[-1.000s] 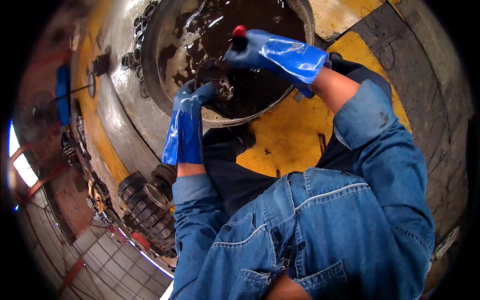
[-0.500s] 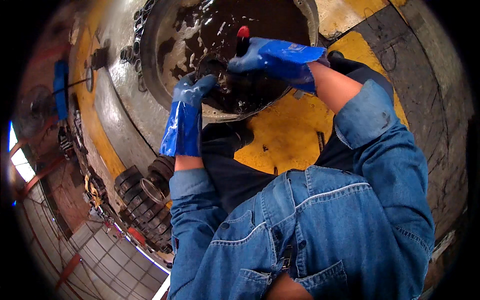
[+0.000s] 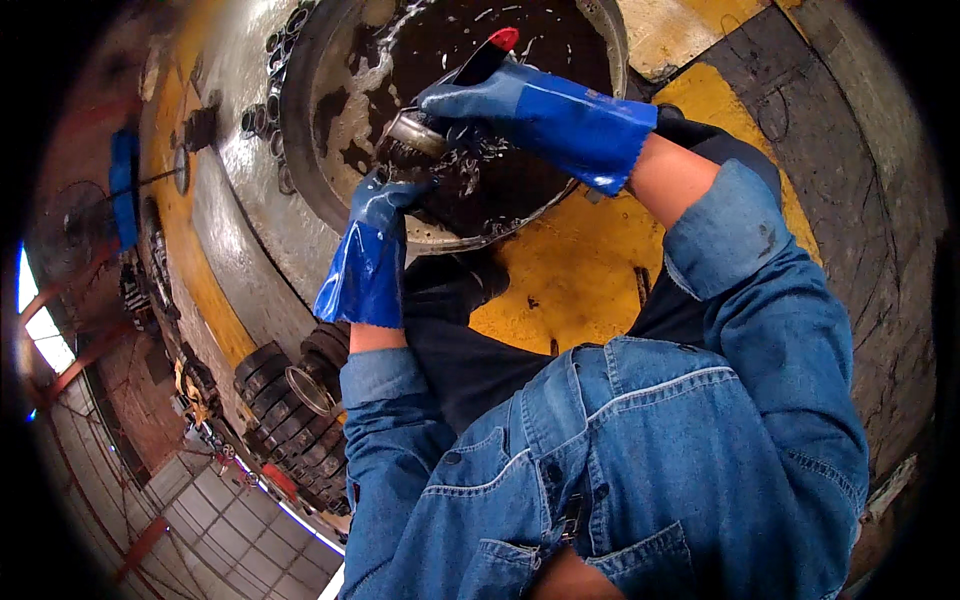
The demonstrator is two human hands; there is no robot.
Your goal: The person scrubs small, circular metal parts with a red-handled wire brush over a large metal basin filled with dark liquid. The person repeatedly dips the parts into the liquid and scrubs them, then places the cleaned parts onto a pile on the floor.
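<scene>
A large round metal basin (image 3: 296, 110) of dark liquid with patches of foam stands before me. My right hand (image 3: 490, 100), in a blue rubber glove, is closed round a paintbrush (image 3: 415, 132). The brush's dark handle with a red tip sticks up past the hand, and its wide silvery ferrule points down to the left. My left hand (image 3: 383, 200), gloved the same way, is at the basin's near left side, fingers curled at the liquid close to the bristles. What it grips is dark and mostly hidden. Splashes show between the hands.
Several small metal rings (image 3: 262, 118) lie along the basin's left side. Stacked dark ring-shaped parts (image 3: 290, 410) stand at lower left. A yellow floor plate (image 3: 560, 285) lies between my legs, dark matting (image 3: 820, 130) at right. A blue object (image 3: 123, 190) is far left.
My right hand has shifted left, turning the paintbrush so its silvery ferrule now shows. My left hand has dropped slightly. The liquid between the hands is more stirred and splashed.
</scene>
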